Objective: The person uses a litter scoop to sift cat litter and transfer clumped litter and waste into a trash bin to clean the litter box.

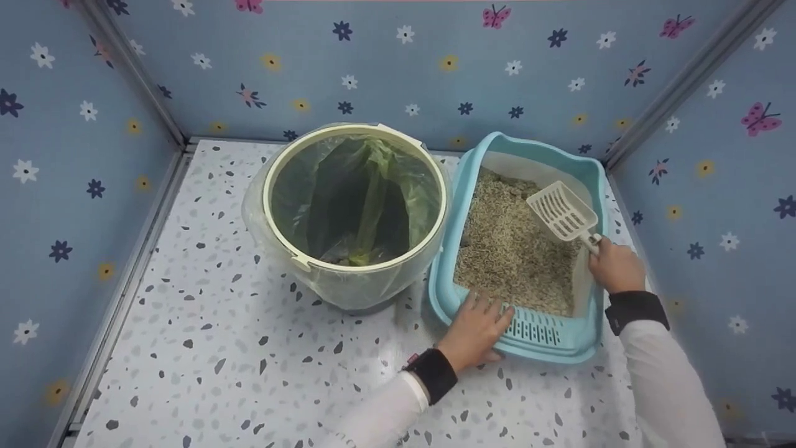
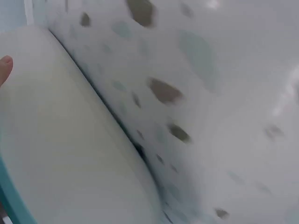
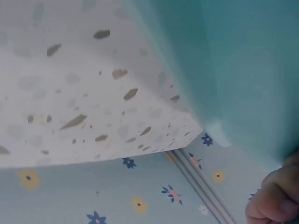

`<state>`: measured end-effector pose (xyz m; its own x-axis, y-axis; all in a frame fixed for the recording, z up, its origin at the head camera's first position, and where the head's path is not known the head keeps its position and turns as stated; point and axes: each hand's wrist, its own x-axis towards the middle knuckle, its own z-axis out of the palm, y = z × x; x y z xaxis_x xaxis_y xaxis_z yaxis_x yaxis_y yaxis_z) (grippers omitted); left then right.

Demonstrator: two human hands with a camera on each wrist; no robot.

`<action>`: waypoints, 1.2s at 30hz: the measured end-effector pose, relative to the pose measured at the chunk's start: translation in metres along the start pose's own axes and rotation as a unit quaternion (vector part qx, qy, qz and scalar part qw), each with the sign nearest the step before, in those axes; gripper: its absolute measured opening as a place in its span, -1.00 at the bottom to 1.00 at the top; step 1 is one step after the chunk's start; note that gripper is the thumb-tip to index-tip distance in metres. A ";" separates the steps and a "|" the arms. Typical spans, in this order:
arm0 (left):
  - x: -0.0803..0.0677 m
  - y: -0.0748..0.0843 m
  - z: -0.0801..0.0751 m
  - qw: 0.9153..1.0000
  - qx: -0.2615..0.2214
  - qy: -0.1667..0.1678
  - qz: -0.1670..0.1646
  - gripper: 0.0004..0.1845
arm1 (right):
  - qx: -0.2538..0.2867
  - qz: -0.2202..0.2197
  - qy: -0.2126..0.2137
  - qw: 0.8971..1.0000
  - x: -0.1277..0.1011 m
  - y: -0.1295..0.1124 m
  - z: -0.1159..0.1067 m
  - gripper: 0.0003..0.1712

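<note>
A light blue litter tray (image 1: pixel 587 163) filled with beige granules (image 1: pixel 513 249) stands at the right of the speckled floor. My left hand (image 1: pixel 476 330) rests on the tray's near-left rim with fingers spread over the slotted lip. My right hand (image 1: pixel 615 264) grips the handle of a white slotted scoop (image 1: pixel 563 213), whose head is raised over the granules at the tray's right side. In the left wrist view a fingertip (image 2: pixel 4 67) touches the pale bin wall (image 2: pixel 60 154). The right wrist view shows the tray's blue wall (image 3: pixel 238 65) and my curled fingers (image 3: pixel 275 200).
A round cream bin (image 1: pixel 354 211) lined with a clear greenish bag stands just left of the tray, touching it. Blue flowered walls (image 1: pixel 62 155) close in the left, back and right. The white speckled floor (image 1: pixel 217 348) spreads out at the front left.
</note>
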<state>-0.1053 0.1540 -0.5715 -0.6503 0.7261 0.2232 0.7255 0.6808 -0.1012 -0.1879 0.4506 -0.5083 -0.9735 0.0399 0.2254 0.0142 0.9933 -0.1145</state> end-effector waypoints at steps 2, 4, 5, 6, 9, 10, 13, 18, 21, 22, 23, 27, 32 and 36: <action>0.006 0.010 0.000 1.000 0.000 -0.030 -0.010 0.11 | -0.012 -0.008 0.023 1.000 0.008 0.001 0.003 -0.79; 0.010 0.017 0.001 0.998 0.007 -0.053 -0.018 0.11 | -0.022 -0.014 0.045 0.999 0.012 0.002 0.007 -0.82; 0.011 0.019 0.003 0.998 0.012 -0.054 -0.019 0.10 | -0.026 -0.015 0.054 0.998 0.014 0.002 0.008 -0.84; 0.012 0.020 0.005 0.998 0.018 -0.049 -0.017 0.09 | -0.026 -0.016 0.061 0.998 0.014 0.002 0.010 -0.86; 0.011 0.019 0.012 0.999 0.034 -0.010 -0.008 0.05 | -0.026 -0.013 0.080 0.996 0.014 0.000 0.013 -0.90; 0.011 0.018 0.015 0.999 0.035 0.008 -0.004 0.03 | -0.026 -0.011 0.086 0.996 0.013 -0.001 0.014 -0.90; 0.011 0.017 0.019 0.998 0.034 0.047 0.009 0.02 | -0.018 -0.002 0.100 0.995 0.011 -0.002 0.016 -0.88; 0.011 0.016 0.022 0.998 0.034 0.057 0.025 0.02 | 0.001 0.016 0.107 0.994 0.009 -0.003 0.016 -0.82; 0.010 0.015 0.021 0.998 0.029 0.050 0.035 0.03 | 0.003 0.029 0.101 0.994 0.007 -0.004 0.015 -0.81; 0.011 0.015 0.021 0.998 0.025 0.048 0.038 0.03 | 0.003 0.033 0.099 0.994 0.006 -0.004 0.015 -0.81; 0.010 0.014 0.020 0.998 0.023 0.045 0.041 0.04 | 0.003 0.037 0.098 0.995 0.005 -0.005 0.015 -0.81; 0.009 0.010 0.018 0.998 0.014 0.039 0.051 0.07 | 0.005 0.047 0.099 0.994 0.002 -0.007 0.013 -0.81; 0.006 0.001 0.021 0.996 0.004 0.065 0.060 0.06 | 0.011 0.060 0.098 0.993 -0.002 -0.009 0.015 -0.82; 0.003 -0.007 0.021 0.995 -0.014 0.069 0.071 0.03 | 0.013 0.072 0.097 0.993 -0.006 -0.011 0.016 -0.81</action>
<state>-0.1169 0.1530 -0.5906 -0.5060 0.7931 0.3392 0.8149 0.5684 -0.1134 -0.1859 0.4377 -0.5234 -0.8989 0.2044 0.3875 0.1422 0.9728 -0.1831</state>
